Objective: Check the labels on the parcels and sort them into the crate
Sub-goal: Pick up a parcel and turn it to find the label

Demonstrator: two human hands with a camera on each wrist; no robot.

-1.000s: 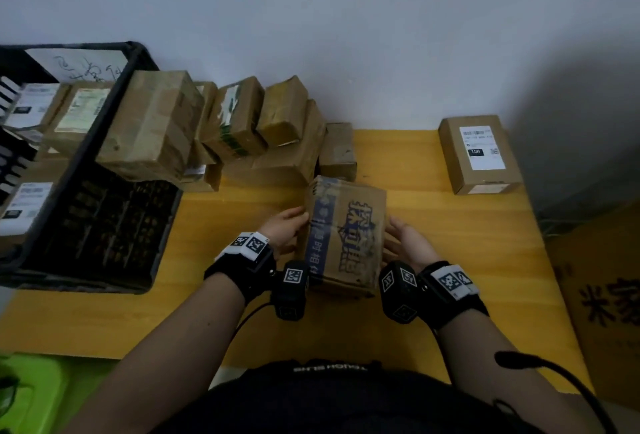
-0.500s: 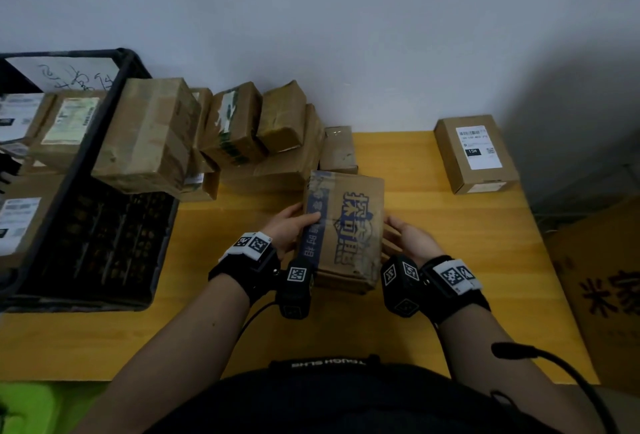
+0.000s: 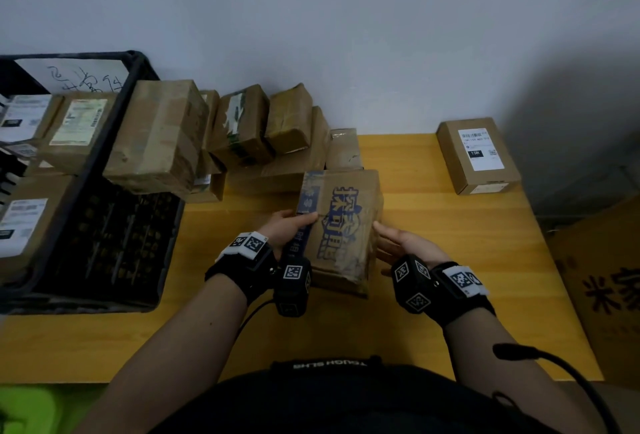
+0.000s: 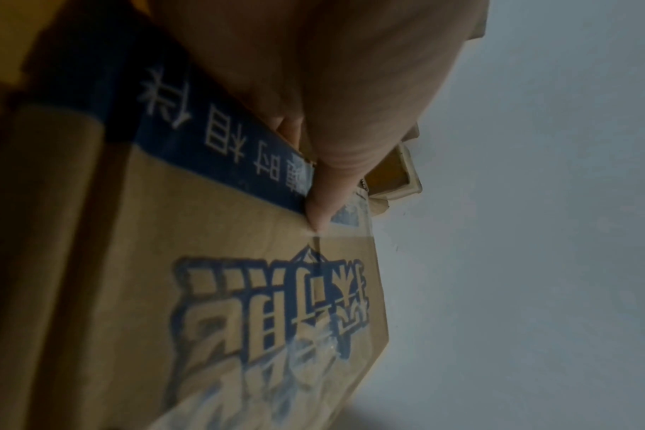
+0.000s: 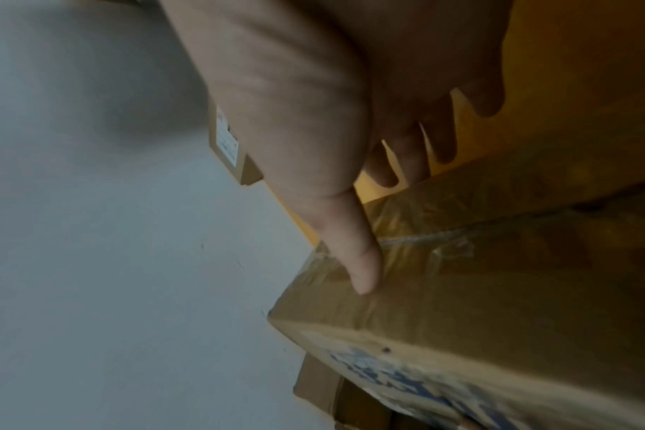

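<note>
Head view: the person is standing at a yellow table [image 3: 450, 260] and is holding one parcel [image 3: 341, 229] between both hands, near the middle of the picture.
Parcel in hand: it is a brown carton with blue printed characters, tilted up from the table; no white shipping label is showing on the faces that are turned to the cameras.
Left hand [image 3: 287, 226]: it is gripping the parcel's left edge, the thumb [image 4: 322, 200] lying on the blue strip and the other fingers going behind the carton.
Right hand [image 3: 405, 243]: it is lying against the parcel's right side, the thumb [image 5: 361, 261] straight on the taped face and the fingers spread and straight; it is supporting rather than clasping.
Crate [image 3: 114, 143]: the black crate is sitting at 9 o'clock and is already carrying several labelled parcels [image 3: 78, 124] inside.
Waiting pile [image 3: 242, 129]: at 11 o'clock from the hands, brown boxes are leaning one on another between the crate and the wall.
Single box [image 3: 479, 155]: at 2 o'clock, well apart, its white label is facing up.
Progress: the sorting seems to be partly done; the held parcel is probably being turned to find its label, and the pile and the single box are waiting for sorting.
</note>
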